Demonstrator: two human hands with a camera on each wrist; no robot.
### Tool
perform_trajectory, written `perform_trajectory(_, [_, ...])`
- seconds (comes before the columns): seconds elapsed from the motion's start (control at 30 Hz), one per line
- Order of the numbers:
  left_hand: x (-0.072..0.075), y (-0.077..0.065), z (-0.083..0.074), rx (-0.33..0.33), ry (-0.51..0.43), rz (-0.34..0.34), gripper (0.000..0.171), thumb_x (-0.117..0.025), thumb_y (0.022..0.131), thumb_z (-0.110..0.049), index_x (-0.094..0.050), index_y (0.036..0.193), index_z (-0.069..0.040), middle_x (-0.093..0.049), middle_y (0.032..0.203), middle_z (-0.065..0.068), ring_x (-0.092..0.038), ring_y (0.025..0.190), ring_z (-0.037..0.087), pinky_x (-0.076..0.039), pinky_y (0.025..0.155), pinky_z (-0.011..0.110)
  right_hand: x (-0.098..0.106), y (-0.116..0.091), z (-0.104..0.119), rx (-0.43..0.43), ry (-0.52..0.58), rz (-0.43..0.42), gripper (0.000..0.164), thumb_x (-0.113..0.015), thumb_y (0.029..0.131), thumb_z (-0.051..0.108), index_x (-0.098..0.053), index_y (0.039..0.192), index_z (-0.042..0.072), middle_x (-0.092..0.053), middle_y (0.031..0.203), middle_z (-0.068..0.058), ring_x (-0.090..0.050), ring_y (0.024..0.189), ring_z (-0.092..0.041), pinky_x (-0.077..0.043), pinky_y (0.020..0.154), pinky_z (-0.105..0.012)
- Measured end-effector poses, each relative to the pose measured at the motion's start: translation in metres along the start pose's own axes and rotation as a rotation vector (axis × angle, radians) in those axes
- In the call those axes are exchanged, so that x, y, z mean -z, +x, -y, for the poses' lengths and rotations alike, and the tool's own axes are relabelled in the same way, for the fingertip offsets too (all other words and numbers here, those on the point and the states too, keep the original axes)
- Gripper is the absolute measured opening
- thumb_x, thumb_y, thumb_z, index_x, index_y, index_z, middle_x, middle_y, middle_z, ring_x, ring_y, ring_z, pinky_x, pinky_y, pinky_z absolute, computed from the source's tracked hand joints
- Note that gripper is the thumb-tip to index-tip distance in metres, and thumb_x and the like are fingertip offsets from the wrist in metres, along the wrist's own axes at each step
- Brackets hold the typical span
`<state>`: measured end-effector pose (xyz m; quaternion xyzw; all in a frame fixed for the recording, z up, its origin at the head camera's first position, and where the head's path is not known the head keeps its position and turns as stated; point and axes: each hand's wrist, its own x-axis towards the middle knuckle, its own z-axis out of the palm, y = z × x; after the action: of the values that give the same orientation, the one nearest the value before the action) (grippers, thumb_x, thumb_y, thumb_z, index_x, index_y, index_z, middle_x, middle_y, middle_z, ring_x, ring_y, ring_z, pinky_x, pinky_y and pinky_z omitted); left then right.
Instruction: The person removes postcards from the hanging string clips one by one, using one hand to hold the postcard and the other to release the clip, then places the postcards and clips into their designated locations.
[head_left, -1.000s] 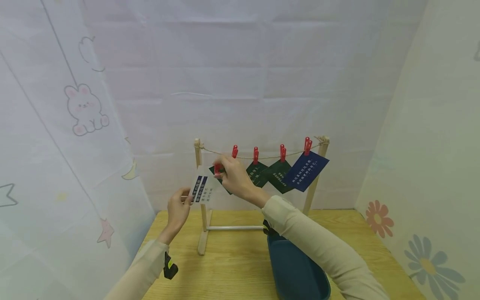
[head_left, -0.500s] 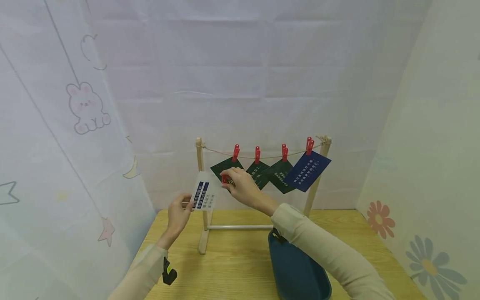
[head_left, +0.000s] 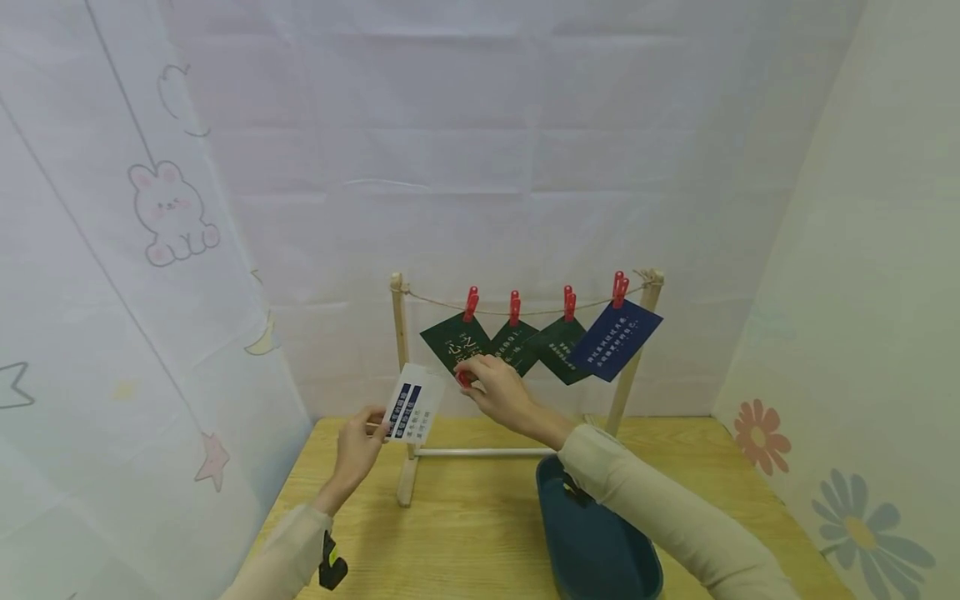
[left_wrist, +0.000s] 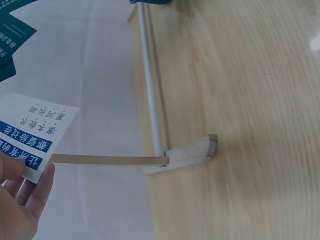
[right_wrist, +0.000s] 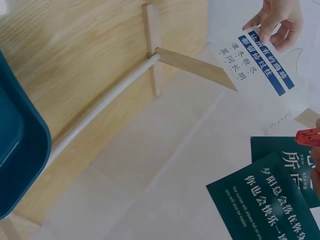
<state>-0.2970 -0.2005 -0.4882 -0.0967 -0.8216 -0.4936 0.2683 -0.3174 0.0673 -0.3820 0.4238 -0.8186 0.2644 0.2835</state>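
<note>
My left hand point(head_left: 358, 450) pinches a white card point(head_left: 417, 408) with blue bands and printed characters by its lower left edge. In the left wrist view its fingertips lie on the card's corner. My right hand point(head_left: 510, 402) pinches a red clothespin point(head_left: 462, 379) to the right of the white card, apart from it. In the right wrist view the clothespin point(right_wrist: 308, 137) shows at the right edge. Behind this hand hangs a green card point(head_left: 448, 335), partly covered by the fingers. Other green cards point(head_left: 564, 354) and a dark blue card point(head_left: 617, 340) hang from the cord by red clothespins.
A wooden rack carries the sagging cord point(head_left: 435, 305) between two posts point(head_left: 400, 325), with a white rod point(head_left: 480, 452) low across it. A dark blue bin point(head_left: 553, 533) stands on the wooden table point(head_left: 465, 517), partly under my right forearm. Patterned sheets surround the table.
Both hands have come down from the cord. The white card has lowered with my left hand. My right hand has moved right with the clothespin, uncovering more of the leftmost green card.
</note>
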Motion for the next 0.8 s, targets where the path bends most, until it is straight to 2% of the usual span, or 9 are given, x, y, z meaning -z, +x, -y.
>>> perform_trajectory(0.2, [-0.002, -0.014, 0.007, 0.039, 0.016, 0.032, 0.016, -0.065, 0.087, 0.014, -0.066, 0.103, 0.01, -0.068, 0.087, 0.021, -0.07, 0.073, 0.034, -0.057, 0.06, 0.026, -0.002, -0.015, -0.009, 0.066, -0.023, -0.014, 0.029, -0.084, 0.078, 0.004, -0.072, 0.105, 0.003, -0.067, 0.103, -0.007, -0.064, 0.089, -0.02, -0.054, 0.076, -0.035])
perform_trajectory(0.33, [-0.003, -0.021, 0.011, 0.052, 0.005, 0.041, 0.016, -0.065, 0.087, 0.014, -0.066, 0.103, 0.009, -0.068, 0.088, 0.019, -0.07, 0.074, 0.035, -0.057, 0.062, 0.026, -0.003, -0.023, -0.014, 0.094, -0.05, -0.021, 0.031, -0.086, 0.076, 0.007, -0.074, 0.104, 0.006, -0.064, 0.099, -0.006, -0.062, 0.086, -0.02, -0.051, 0.075, -0.036])
perform_trajectory(0.6, [-0.009, -0.033, 0.019, 0.045, -0.011, 0.101, 0.015, -0.065, 0.087, 0.014, -0.066, 0.101, 0.008, -0.068, 0.086, 0.019, -0.069, 0.072, 0.031, -0.057, 0.061, 0.025, -0.003, -0.041, -0.021, 0.063, -0.085, 0.034, 0.031, -0.085, 0.078, 0.01, -0.072, 0.107, 0.008, -0.062, 0.094, -0.004, -0.058, 0.076, -0.015, -0.05, 0.066, -0.031])
perform_trajectory(0.8, [-0.01, -0.039, 0.024, 0.03, 0.01, 0.112, 0.015, -0.065, 0.086, 0.014, -0.066, 0.1, 0.008, -0.068, 0.085, 0.02, -0.07, 0.07, 0.031, -0.057, 0.061, 0.025, -0.007, -0.057, -0.028, 0.05, -0.096, 0.072, 0.029, -0.084, 0.081, 0.015, -0.072, 0.107, 0.007, -0.065, 0.096, -0.004, -0.063, 0.083, -0.017, -0.054, 0.073, -0.034])
